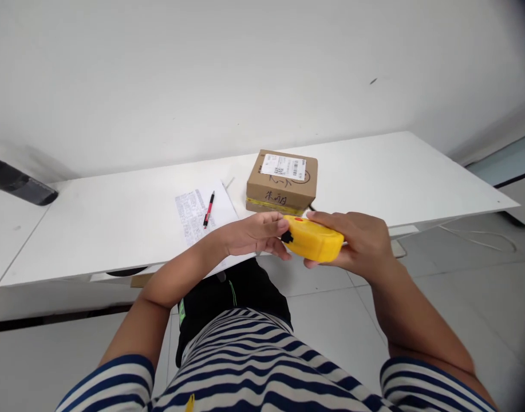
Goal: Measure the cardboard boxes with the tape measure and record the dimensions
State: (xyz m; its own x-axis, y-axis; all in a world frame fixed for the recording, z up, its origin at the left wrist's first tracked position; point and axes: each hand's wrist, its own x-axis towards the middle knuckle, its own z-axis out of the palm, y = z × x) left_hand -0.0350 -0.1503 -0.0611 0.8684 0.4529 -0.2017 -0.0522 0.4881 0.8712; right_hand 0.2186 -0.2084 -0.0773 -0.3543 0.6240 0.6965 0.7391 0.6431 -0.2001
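Observation:
A yellow tape measure [311, 239] with a red button on top is held up just in front of the table's near edge. My right hand [363, 240] wraps round its right end, thumb along the top and fingers beneath. At its left end is a small black part, and my left hand [262, 232] closes on it with the thumb; the other fingers curl below. Behind my hands a taped brown cardboard box [281, 182] lies on the table, bearing a white shipping label [283, 166] and black handwriting. Along its lower front side runs a yellow strip.
On the white table [116, 217], left of the box, a red and black pen [209, 209] lies on a sheet of written paper [189, 214]. A black object [19, 180] juts in at the far left. Behind the table rises a white wall [228, 74]. A cable [481, 232] lies on the floor at right.

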